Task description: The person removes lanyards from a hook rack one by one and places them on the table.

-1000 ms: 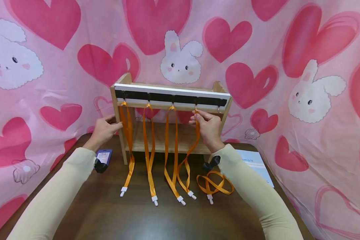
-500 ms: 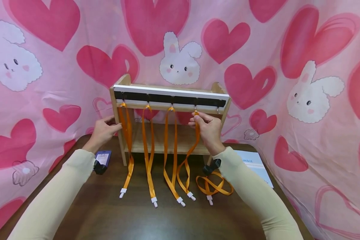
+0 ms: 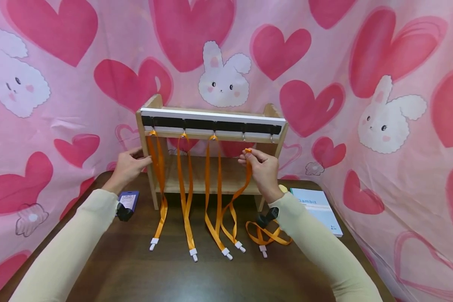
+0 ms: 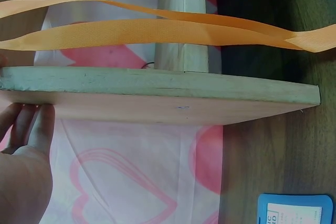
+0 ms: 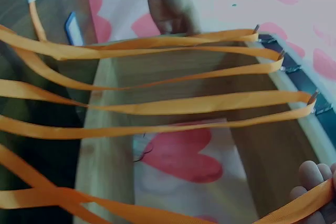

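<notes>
My right hand (image 3: 263, 167) pinches the top of an orange lanyard (image 3: 247, 180) just below the fourth hook (image 3: 243, 135) of a small wooden rack (image 3: 211, 113). The loop is off that hook, and its white clip (image 3: 240, 246) lies on the table. At the rack's left side panel (image 4: 157, 83), my left hand (image 3: 130, 165) grips the front edge, fingertips against the outer face. Three more orange lanyards hang from the hooks to the left: the first (image 3: 160, 176), the second (image 3: 180, 167) and the third (image 3: 207, 180). The rightmost hook (image 3: 272, 138) carries nothing.
A loosely coiled orange lanyard (image 3: 283, 240) lies on the dark table (image 3: 136, 277) under my right forearm. Beside my left wrist is a blue card holder (image 3: 133, 197). A white booklet (image 3: 321, 214) lies at the right. Pink heart-and-rabbit cloth (image 3: 226, 25) stands behind the rack.
My right hand has lowered slightly with the pinched lanyard, whose loop has come off the fourth hook. The left hand stays on the side panel. The view has shifted a little.
</notes>
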The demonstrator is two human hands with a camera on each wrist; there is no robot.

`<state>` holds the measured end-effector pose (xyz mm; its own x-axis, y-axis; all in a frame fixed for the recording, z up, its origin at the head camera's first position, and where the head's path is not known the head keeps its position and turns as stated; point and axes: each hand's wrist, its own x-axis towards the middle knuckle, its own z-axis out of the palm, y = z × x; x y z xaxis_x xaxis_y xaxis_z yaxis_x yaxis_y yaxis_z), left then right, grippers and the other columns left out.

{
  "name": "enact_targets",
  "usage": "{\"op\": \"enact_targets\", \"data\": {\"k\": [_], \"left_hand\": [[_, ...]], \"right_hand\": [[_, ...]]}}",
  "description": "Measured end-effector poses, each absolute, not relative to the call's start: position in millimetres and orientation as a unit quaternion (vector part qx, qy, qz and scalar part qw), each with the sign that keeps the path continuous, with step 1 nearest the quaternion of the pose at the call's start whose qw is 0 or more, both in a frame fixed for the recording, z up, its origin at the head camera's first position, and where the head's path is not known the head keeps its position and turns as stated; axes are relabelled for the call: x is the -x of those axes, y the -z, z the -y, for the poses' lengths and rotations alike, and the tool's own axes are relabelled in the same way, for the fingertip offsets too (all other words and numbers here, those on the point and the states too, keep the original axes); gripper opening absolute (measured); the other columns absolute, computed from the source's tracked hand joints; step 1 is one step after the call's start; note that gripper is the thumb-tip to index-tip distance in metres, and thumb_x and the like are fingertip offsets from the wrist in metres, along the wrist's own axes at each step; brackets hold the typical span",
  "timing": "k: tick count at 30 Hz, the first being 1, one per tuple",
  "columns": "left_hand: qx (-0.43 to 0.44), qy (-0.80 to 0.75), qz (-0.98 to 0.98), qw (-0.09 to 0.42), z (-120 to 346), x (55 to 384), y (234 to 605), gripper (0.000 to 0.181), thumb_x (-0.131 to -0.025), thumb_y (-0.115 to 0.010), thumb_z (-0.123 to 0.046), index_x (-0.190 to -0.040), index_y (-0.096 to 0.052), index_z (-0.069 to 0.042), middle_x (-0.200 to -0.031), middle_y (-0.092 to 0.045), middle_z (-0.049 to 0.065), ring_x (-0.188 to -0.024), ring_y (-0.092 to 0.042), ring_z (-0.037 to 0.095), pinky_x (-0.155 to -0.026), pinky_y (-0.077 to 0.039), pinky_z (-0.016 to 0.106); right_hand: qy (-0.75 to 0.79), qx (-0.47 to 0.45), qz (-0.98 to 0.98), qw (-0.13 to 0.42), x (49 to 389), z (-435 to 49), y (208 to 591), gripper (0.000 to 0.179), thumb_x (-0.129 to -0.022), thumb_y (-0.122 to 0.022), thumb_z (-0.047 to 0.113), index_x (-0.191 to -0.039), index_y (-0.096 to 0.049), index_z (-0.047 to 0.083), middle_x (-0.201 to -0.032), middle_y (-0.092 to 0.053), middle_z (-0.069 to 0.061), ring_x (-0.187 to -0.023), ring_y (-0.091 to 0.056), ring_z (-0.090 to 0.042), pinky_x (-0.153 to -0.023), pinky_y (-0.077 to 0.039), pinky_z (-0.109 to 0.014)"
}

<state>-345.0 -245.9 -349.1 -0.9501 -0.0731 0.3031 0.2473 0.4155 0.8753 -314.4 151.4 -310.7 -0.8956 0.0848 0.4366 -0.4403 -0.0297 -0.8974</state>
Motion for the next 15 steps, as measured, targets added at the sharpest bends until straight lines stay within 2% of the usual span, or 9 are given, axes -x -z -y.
{"op": "enact_targets", "data": {"k": [4, 11, 15], "left_hand": [[0.051, 0.54, 0.827, 0.148, 246, 344, 350, 0.063, -0.094, -0.068, -0.027, -0.148, -0.049, 0.001, -0.131, -0.062, 0.028, -0.086, -0.059, -0.004, -0.073, -0.054, 0.008], [0.046, 0.539, 0.827, 0.152, 246, 344, 352, 0.061, -0.094, -0.069, -0.027, -0.146, -0.052, 0.0, -0.127, -0.063, 0.026, -0.083, -0.06, -0.006, -0.072, -0.054, 0.008], [0.047, 0.538, 0.828, 0.151, 246, 345, 350, 0.061, -0.094, -0.068, -0.029, -0.146, -0.052, -0.001, -0.128, -0.063, 0.027, -0.082, -0.06, -0.007, -0.072, -0.054, 0.008]], "right_hand": [[-0.713, -0.125, 0.663, 0.19, 317, -158, 323, 0.027, -0.097, -0.065, 0.006, -0.119, -0.07, -0.008, -0.112, -0.072, -0.032, -0.082, -0.078, -0.013, -0.09, -0.058, -0.042], [-0.706, -0.117, 0.669, 0.204, 318, -172, 343, 0.026, -0.097, -0.064, 0.005, -0.118, -0.07, -0.01, -0.109, -0.074, -0.029, -0.083, -0.078, -0.012, -0.085, -0.06, -0.031], [-0.677, -0.117, 0.692, 0.221, 317, -178, 354, 0.024, -0.097, -0.064, 0.006, -0.115, -0.072, -0.007, -0.111, -0.073, -0.03, -0.085, -0.078, -0.011, -0.085, -0.06, -0.031]]}}
